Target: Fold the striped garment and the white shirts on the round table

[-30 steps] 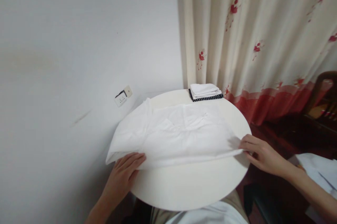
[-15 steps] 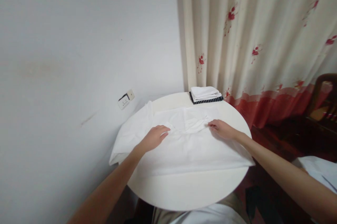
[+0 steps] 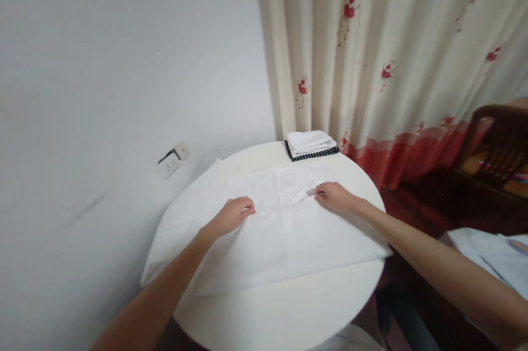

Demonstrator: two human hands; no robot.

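Note:
Across the round table lies a thin white cloth [image 3: 264, 249], possibly a garment, spread out with creases near its middle. My left hand [image 3: 236, 214] is closed, its thumb and fingers pinching the cloth left of centre. On the other side, my right hand [image 3: 333, 197] pinches a gathered bit of the same cloth. A raised fold runs between the two hands. One part of the cloth reaches over the table's left edge, and a corner pokes out at the right edge.
The white round table [image 3: 284, 318] stands against the wall. At its far side, folded white cloths [image 3: 310, 142] rest on a black-and-white patterned item [image 3: 315, 155]. A wall socket [image 3: 169, 164] is at left, a floral curtain [image 3: 322, 65] behind, a wooden chair [image 3: 495, 142] and white fabric [image 3: 487, 254] at right.
My left hand has gone from loosely open to pinching the cloth. My right fingers have closed on it too. The view has shifted, so the table sits slightly further left.

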